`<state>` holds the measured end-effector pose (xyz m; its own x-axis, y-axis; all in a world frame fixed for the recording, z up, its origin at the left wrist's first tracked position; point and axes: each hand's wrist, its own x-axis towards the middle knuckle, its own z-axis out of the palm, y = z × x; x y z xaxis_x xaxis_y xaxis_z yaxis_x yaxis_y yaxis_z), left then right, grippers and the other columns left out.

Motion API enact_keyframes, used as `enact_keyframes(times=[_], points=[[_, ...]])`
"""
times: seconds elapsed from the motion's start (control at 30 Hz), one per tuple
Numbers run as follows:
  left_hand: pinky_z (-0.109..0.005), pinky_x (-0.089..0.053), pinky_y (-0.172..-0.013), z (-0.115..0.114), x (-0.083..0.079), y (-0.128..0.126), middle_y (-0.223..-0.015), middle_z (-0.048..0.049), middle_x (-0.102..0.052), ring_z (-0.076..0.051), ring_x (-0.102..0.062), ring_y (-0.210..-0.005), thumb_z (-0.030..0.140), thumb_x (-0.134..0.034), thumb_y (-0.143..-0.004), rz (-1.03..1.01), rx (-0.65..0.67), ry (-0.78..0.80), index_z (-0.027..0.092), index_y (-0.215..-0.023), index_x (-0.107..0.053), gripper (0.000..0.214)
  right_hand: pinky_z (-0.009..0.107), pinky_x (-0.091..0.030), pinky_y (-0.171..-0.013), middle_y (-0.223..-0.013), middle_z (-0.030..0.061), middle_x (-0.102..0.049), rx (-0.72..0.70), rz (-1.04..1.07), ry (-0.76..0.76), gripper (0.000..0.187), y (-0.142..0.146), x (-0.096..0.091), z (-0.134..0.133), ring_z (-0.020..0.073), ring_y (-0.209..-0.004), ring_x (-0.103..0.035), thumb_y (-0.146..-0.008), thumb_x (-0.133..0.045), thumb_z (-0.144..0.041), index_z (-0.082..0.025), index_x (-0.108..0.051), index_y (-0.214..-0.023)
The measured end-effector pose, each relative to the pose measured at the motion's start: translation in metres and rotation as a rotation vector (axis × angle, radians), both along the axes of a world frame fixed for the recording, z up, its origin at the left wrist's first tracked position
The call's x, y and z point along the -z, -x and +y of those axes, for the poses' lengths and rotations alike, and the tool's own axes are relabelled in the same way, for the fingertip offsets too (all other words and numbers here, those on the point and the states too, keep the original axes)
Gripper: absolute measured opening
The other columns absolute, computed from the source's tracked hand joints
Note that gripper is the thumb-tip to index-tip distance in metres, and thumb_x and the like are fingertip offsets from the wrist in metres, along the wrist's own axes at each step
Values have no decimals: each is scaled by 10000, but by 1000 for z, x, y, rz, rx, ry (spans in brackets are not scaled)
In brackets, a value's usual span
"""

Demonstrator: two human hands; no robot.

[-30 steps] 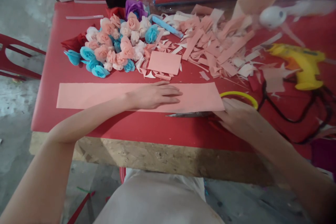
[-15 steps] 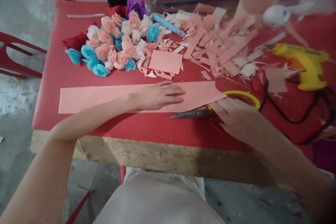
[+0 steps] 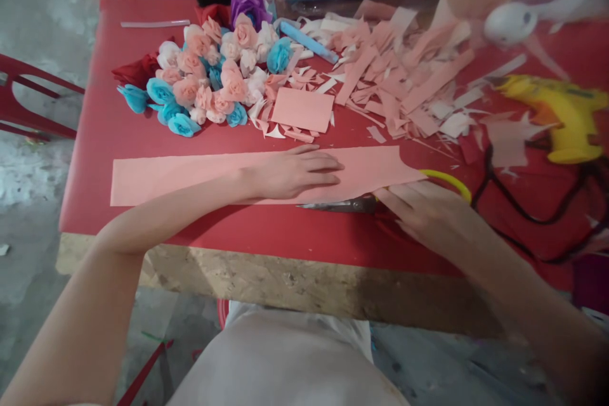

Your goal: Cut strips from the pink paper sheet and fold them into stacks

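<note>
A long pink paper strip (image 3: 181, 176) lies across the red table (image 3: 285, 231). My left hand (image 3: 295, 172) rests flat on the strip near its middle, fingers stretched out. My right hand (image 3: 423, 212) lies over the handles of the scissors (image 3: 342, 205) at the strip's right end, fingers extended along them. The metal blades stick out leftward under the strip's lower edge, and a yellow handle loop (image 3: 450, 181) shows behind the hand. The strip's right corner is lifted slightly.
A heap of paper roses (image 3: 209, 76) in pink, blue, white, red and purple sits at the back left. A small pink rectangle (image 3: 303, 109) and many paper scraps (image 3: 394, 70) cover the back. A yellow glue gun (image 3: 556, 115) with a black cord lies right. A red chair (image 3: 28, 101) stands left.
The right end of the strip has shifted and lifted a little, and the scissors' blades have slid further under its lower edge. My left hand has stayed flat on the paper.
</note>
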<state>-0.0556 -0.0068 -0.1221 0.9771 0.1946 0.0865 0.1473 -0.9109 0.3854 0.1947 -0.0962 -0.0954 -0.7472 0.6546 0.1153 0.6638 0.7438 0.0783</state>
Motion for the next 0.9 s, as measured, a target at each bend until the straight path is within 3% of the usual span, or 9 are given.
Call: enact_keyframes(times=[0.13,0.43,0.73,0.9], points=[[-465,-284,-1086,1,-2,0,-1348,-123,-505,-210,-417,-1292,70,-324,-869,-28,-20,-22,165,-1244,-529,438,294,-408,-652,-713,89,-609,-114,-24,-153,289,-1,1,-1,199,-663,-534,-854,-312,-66,-80,-596,-903],[-412,-292,-1099,5,-18,32,-1290,-93,-566,-187,-472,-1248,175,-324,-884,-116,29,0,205,-1218,-548,403,315,-428,-721,-805,99,-646,-100,-82,-80,309,-25,6,-3,213,-762,-563,-834,-351,-66,-119,-627,-963],[-406,-232,-1124,-3,-7,53,-1389,-96,-463,-177,-392,-1316,284,-311,-948,-5,17,-58,212,-1308,-467,399,291,-429,-718,-775,95,-669,-135,-185,-228,320,-36,3,-7,187,-711,-586,-861,-324,-48,-108,-634,-915],[-409,-224,-1125,-3,-7,53,-1393,-101,-457,-181,-384,-1320,288,-293,-953,4,18,-76,201,-1316,-459,408,332,-429,-720,-851,198,-672,-53,-283,-296,299,-28,6,-12,236,-759,-621,-843,-324,-47,-30,-600,-955]])
